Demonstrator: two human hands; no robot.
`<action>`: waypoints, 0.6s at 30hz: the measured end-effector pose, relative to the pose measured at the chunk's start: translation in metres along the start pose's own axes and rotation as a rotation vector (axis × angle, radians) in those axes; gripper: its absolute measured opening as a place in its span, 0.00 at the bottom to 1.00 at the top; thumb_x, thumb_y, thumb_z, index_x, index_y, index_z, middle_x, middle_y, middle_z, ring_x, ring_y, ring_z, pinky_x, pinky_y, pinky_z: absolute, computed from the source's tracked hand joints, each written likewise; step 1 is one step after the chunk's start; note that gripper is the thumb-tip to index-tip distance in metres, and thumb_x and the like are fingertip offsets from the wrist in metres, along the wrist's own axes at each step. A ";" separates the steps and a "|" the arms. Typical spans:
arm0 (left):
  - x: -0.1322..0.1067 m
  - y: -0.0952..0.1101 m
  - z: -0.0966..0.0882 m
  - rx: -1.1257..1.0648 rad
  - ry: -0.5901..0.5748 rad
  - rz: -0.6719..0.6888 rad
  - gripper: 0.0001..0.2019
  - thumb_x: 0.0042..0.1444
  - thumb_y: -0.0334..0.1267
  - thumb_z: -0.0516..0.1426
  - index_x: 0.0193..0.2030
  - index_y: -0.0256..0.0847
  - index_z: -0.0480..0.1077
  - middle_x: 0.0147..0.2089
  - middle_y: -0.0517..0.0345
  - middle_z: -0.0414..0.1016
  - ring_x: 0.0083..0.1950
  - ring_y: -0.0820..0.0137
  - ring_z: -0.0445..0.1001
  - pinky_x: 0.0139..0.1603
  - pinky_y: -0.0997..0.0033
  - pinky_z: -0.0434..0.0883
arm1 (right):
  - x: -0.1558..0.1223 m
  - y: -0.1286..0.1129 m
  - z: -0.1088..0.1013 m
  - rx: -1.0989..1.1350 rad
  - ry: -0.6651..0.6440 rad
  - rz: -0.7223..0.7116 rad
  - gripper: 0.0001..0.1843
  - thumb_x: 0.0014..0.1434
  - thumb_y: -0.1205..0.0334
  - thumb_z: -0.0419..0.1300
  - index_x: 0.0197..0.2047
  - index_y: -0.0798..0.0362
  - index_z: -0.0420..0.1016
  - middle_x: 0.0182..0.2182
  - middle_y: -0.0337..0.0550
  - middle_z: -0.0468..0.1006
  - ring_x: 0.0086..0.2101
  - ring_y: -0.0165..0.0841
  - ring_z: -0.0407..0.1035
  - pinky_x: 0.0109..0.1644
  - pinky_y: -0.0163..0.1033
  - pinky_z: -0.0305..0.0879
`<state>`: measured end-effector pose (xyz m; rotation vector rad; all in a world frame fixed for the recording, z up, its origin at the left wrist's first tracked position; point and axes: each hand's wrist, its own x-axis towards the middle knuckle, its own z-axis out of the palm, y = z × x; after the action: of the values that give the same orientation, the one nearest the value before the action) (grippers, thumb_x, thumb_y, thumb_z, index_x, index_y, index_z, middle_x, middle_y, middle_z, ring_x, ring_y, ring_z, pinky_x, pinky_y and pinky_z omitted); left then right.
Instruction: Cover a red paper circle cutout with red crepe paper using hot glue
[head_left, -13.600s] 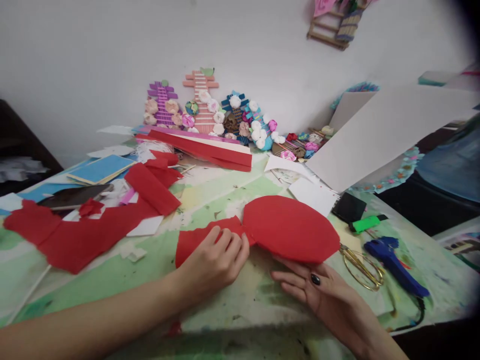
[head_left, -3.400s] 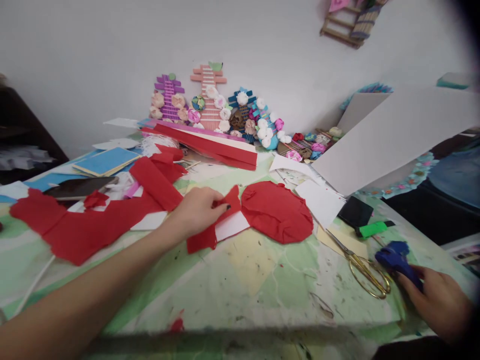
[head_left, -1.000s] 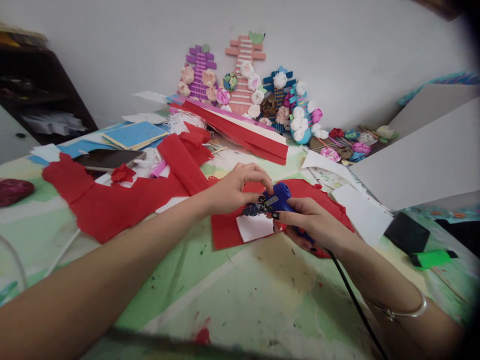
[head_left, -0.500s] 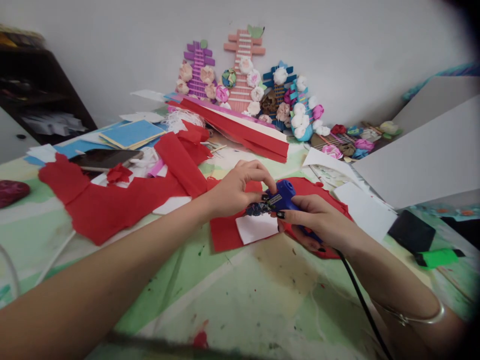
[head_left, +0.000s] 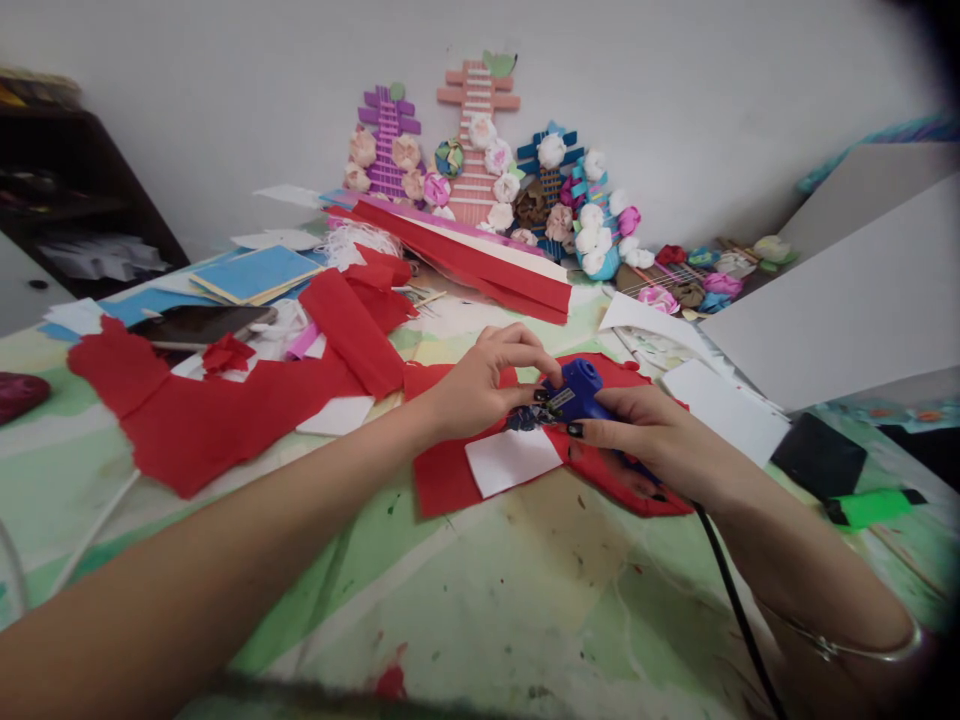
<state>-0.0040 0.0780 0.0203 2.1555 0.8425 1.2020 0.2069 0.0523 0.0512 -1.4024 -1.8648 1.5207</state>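
My right hand (head_left: pixel 645 440) is wrapped round a blue glue gun (head_left: pixel 574 392), whose nozzle points left and down at a piece of red crepe paper (head_left: pixel 442 475) with a white card (head_left: pixel 510 460) lying on it. My left hand (head_left: pixel 484 380) is curled beside the nozzle, its fingertips pinched at the gun's tip where the red paper gathers. What those fingertips hold is hidden. The gun's black cord (head_left: pixel 739 615) runs back along my right forearm.
Large red paper scraps (head_left: pixel 187 420) lie at the left by a phone (head_left: pixel 199 322) and blue sheets (head_left: pixel 255 272). Paper-flower crafts (head_left: pixel 480 180) line the wall. White boards (head_left: pixel 840 290), a black block (head_left: pixel 817 458) and a green marker (head_left: pixel 866 507) lie at the right.
In the last second both hands stayed together at the gun's tip. My view shifted slightly. Earlier, my right hand picked the glue gun up from the table's right edge.
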 end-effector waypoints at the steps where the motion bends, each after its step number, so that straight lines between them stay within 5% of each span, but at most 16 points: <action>1: 0.000 -0.001 0.002 -0.002 0.002 -0.003 0.06 0.53 0.30 0.58 0.35 0.42 0.75 0.40 0.55 0.70 0.49 0.64 0.68 0.57 0.57 0.62 | -0.001 0.001 -0.001 -0.008 0.006 0.000 0.04 0.53 0.62 0.60 0.31 0.54 0.72 0.10 0.31 0.63 0.09 0.24 0.56 0.11 0.29 0.49; 18: 0.024 -0.004 0.026 0.047 0.015 0.101 0.08 0.54 0.28 0.58 0.39 0.44 0.74 0.39 0.57 0.71 0.46 0.65 0.68 0.54 0.59 0.61 | -0.014 0.000 -0.020 -0.076 0.096 0.035 0.09 0.54 0.57 0.59 0.32 0.54 0.67 0.10 0.30 0.62 0.10 0.23 0.55 0.14 0.28 0.46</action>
<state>0.0275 0.0941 0.0182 2.2525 0.7838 1.2613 0.2284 0.0508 0.0621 -1.5219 -1.8672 1.3858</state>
